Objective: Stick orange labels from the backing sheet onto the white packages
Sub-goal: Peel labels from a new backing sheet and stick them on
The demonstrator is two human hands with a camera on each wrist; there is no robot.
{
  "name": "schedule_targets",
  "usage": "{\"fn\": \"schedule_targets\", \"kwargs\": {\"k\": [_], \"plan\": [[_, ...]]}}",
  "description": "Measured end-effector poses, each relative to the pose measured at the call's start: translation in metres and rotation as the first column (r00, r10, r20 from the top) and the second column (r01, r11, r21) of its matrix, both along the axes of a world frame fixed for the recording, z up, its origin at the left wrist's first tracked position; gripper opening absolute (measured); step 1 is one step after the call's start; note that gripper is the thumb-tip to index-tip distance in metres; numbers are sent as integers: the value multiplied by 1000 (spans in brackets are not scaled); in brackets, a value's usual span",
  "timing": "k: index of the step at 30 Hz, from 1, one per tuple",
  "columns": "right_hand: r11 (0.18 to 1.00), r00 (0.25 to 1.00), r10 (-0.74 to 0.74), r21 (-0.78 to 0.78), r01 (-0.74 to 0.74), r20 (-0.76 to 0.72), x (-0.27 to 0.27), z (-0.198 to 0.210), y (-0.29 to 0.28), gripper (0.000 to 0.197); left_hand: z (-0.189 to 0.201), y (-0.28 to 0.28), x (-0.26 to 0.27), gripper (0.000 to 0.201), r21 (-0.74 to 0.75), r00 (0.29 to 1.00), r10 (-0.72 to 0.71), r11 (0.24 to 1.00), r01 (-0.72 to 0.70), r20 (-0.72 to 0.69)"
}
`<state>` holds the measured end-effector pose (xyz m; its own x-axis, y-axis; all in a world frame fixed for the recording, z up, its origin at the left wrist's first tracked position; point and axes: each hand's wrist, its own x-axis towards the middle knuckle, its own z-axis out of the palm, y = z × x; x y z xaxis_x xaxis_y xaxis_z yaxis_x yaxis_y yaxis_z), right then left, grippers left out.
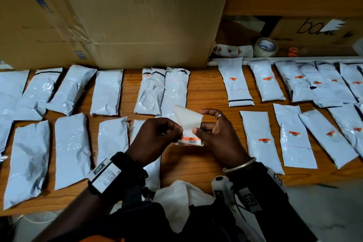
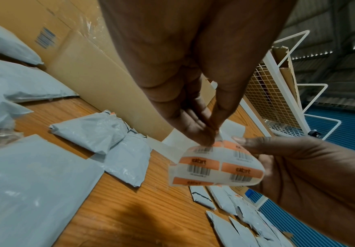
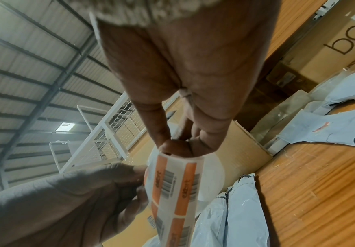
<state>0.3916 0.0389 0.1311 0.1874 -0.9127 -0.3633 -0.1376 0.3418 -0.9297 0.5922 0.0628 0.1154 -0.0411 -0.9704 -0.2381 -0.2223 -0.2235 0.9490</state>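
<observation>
My right hand (image 1: 218, 135) holds the curled backing sheet (image 1: 188, 122) above the table, thumb and fingers clamped on it. My left hand (image 1: 157, 135) pinches an orange label (image 2: 216, 144) at its corner (I judge it mid-peel). Next: lift it free, then press it onto a bare white package (image 1: 112, 139) just left of my fingers.
</observation>
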Motion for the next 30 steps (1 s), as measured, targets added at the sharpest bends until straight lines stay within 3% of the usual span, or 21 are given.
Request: {"fn": "schedule_targets", "kwargs": {"k": [9,22,30], "plan": [[999,999,10,-37,-11,-34,-2,0,0,49,2,1,-1,9,24,990,84,996,-82,-112],[993,995,93,-65,-95,-45,3,2,2,48,6,-1,-3,1,101,986,154,984,-146,-71],[990,993,111,-83,-115,-44,6,0,3,51,3,-3,-4,9,89,988,146,985,-150,52]]}}
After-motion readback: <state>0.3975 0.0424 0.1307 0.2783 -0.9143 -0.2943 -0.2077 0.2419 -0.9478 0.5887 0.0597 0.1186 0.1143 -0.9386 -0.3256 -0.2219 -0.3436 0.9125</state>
